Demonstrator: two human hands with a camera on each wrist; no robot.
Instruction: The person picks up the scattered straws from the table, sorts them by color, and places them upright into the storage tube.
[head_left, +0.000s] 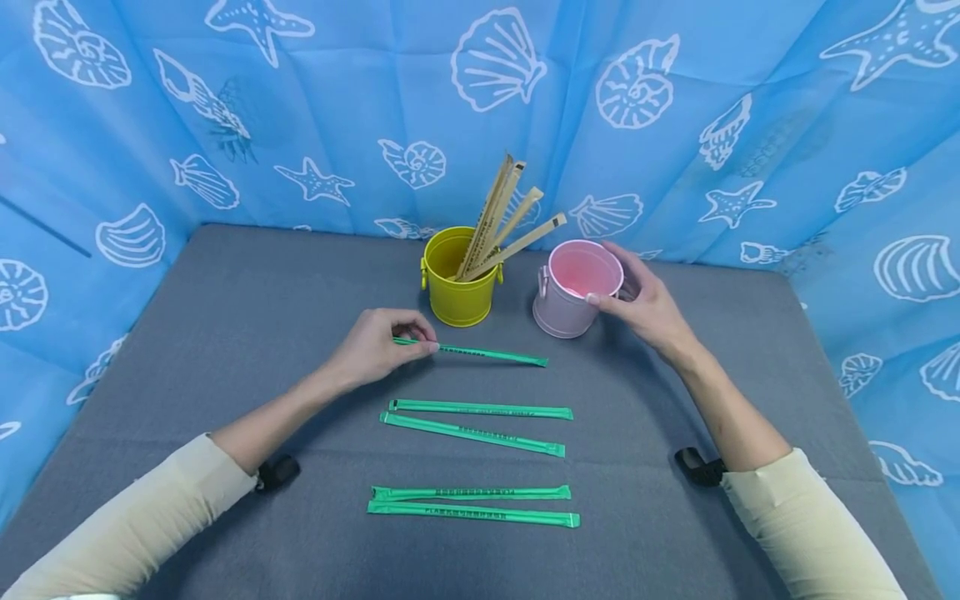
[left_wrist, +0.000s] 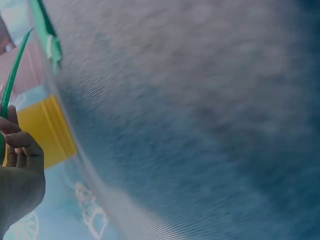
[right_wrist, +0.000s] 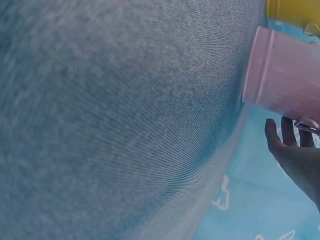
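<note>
My left hand [head_left: 386, 343] pinches a green wrapped straw [head_left: 495, 356] near its left end, thumb and fingertips closed on the wrapper. In the left wrist view that straw [left_wrist: 16, 70] slants up from the fingers. My right hand [head_left: 645, 300] holds the pink bucket [head_left: 564, 310] at its right side, thumb at the near rim and fingers round the far side. The right wrist view shows the fingers beside the bucket's small handle [right_wrist: 307, 124]. Left of the pink bucket stands a yellow bucket [head_left: 459, 304] with several brown paper-wrapped straws [head_left: 498, 218] leaning out of it.
Two green straws [head_left: 480, 409] lie close together mid-table, and another green pair [head_left: 480, 512] lies nearer the front. A grey cloth [head_left: 247, 317] covers the table. Behind the buckets hangs a blue curtain [head_left: 345, 100] with white shell prints.
</note>
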